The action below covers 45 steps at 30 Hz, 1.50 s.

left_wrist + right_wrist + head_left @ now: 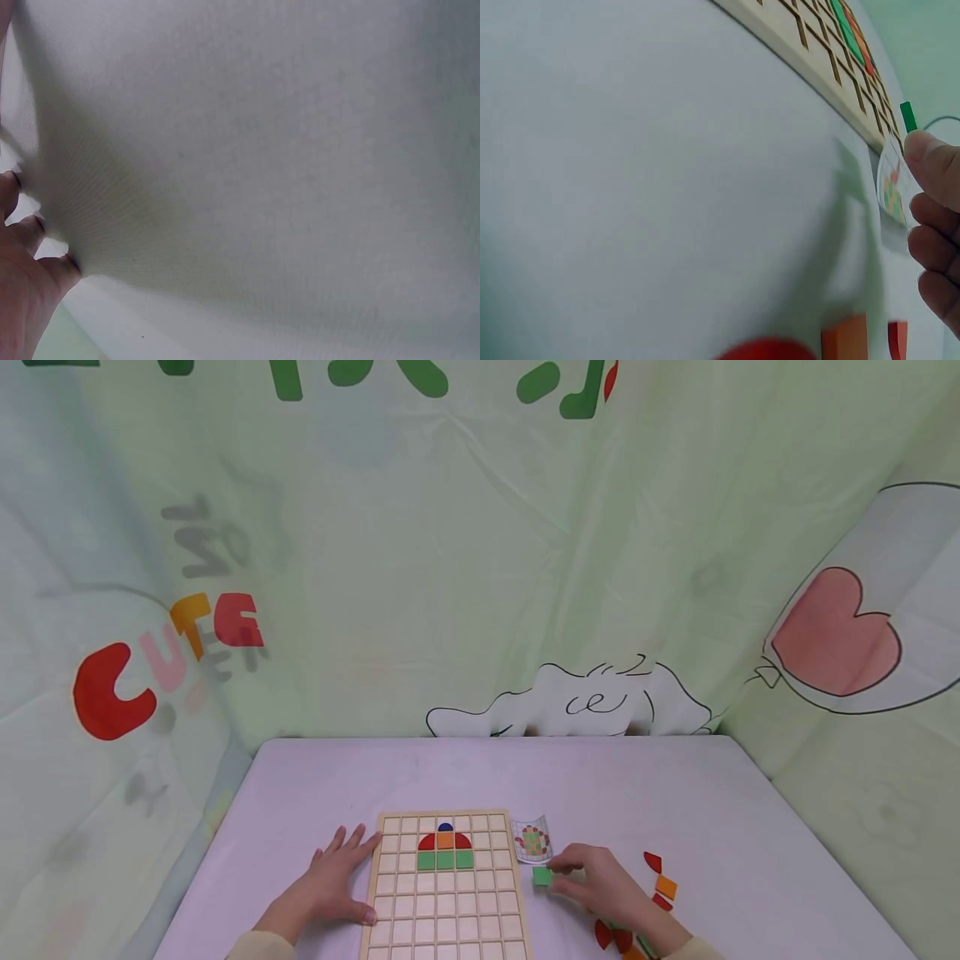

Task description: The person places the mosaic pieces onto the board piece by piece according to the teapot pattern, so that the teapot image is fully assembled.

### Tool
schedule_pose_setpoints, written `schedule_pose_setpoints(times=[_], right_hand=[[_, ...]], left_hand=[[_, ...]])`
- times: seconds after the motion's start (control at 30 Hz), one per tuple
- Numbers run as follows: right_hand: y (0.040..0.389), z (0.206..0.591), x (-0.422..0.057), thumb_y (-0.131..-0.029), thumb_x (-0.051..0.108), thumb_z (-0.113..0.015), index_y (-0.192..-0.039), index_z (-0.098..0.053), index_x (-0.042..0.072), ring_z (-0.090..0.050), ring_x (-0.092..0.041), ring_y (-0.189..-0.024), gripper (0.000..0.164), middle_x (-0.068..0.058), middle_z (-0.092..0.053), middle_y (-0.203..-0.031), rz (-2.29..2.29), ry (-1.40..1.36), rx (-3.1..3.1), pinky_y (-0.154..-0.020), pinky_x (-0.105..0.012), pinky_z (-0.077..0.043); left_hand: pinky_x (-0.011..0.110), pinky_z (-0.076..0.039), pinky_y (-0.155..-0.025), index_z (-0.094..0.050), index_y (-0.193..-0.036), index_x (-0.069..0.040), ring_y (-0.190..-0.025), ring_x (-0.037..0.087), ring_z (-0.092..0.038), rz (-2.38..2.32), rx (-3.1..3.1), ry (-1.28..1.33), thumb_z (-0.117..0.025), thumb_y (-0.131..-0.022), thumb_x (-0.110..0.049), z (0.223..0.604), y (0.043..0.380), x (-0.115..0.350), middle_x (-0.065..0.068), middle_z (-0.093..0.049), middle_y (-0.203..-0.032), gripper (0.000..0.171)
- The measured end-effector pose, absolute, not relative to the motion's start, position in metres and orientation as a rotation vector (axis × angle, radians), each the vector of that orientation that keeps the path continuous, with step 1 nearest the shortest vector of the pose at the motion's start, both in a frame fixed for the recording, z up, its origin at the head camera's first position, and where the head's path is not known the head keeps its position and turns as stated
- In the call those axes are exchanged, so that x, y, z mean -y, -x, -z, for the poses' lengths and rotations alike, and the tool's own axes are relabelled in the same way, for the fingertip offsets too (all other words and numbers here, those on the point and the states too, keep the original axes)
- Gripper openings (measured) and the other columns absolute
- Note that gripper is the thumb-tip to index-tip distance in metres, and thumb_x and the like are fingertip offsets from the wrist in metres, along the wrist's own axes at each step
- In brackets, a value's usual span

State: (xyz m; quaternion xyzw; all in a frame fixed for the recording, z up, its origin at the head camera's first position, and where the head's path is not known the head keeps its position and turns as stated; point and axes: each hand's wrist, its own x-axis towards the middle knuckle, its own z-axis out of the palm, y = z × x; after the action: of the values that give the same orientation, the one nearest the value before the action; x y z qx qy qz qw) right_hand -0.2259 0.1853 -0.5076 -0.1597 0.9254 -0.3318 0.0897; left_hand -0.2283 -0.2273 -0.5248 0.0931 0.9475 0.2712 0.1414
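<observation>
A wooden grid board (446, 906) lies on the table with tiles in its upper cells: a blue half-round, an orange square (446, 840) between two red quarter-rounds, and a row of green squares (446, 860) below. My left hand (330, 881) touches the board's left edge, fingers spread and thumb lower down. Just right of the board, my right hand (600, 881) pinches a green square tile (542, 877) between thumb and fingers. The tile (908, 116) also shows above the thumb in the right wrist view. The left wrist view shows only fingers (34, 262) and pale cloth.
A small printed pattern card (532, 841) lies against the board's right edge. Loose tiles are scattered near my right forearm, among them an orange square (666, 887) and red quarter-rounds (652, 862); the forearm partly hides some. Printed curtains (450, 568) rise behind the table (315, 777).
</observation>
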Motion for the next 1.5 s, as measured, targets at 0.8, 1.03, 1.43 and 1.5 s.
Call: schedule_pose_setpoints(times=[0.8,1.03,1.43,1.5], right_hand=[[0.229,0.514,-0.113,-0.085,0.019,-0.083,-0.107,-0.080,0.007,-0.063,-0.006,-0.086,0.025,0.002,-0.076,-0.098,1.142,0.632,-2.658,-0.077,-0.021,-0.057],[0.232,0.514,-0.094,-0.085,0.020,-0.084,-0.106,-0.080,0.007,-0.066,-0.009,-0.086,0.025,-0.001,-0.077,-0.099,1.140,0.625,-2.655,-0.076,-0.021,-0.057],[0.235,0.515,-0.069,-0.085,0.018,-0.082,-0.101,-0.081,0.007,-0.064,-0.003,-0.083,0.020,0.001,-0.076,-0.096,0.980,0.662,-2.697,-0.073,-0.022,-0.056],[0.236,0.515,-0.066,-0.084,0.016,-0.082,-0.101,-0.081,0.007,-0.064,-0.003,-0.082,0.019,0.001,-0.077,-0.095,0.948,0.681,-2.714,-0.072,-0.023,-0.056]], left_hand=[[0.080,-0.010,-0.116,-0.041,-0.157,-0.011,-0.154,0.055,-0.010,-0.790,-2.719,-0.265,-0.098,-0.055,-0.042,0.531,0.229,0.229,0.026,-0.027,-0.166,0.121],[0.080,-0.012,-0.115,-0.042,-0.156,-0.010,-0.154,0.056,-0.012,-0.796,-2.728,-0.246,-0.099,-0.055,-0.038,0.526,0.228,0.228,0.026,-0.028,-0.165,0.119],[0.080,-0.013,-0.115,-0.042,-0.155,-0.008,-0.153,0.057,-0.012,-0.796,-2.732,-0.257,-0.099,-0.056,-0.033,0.520,0.226,0.225,0.028,-0.029,-0.164,0.117],[0.080,-0.013,-0.115,-0.042,-0.156,-0.008,-0.153,0.056,-0.012,-0.796,-2.731,-0.250,-0.099,-0.056,-0.034,0.521,0.227,0.226,0.028,-0.029,-0.165,0.118]])
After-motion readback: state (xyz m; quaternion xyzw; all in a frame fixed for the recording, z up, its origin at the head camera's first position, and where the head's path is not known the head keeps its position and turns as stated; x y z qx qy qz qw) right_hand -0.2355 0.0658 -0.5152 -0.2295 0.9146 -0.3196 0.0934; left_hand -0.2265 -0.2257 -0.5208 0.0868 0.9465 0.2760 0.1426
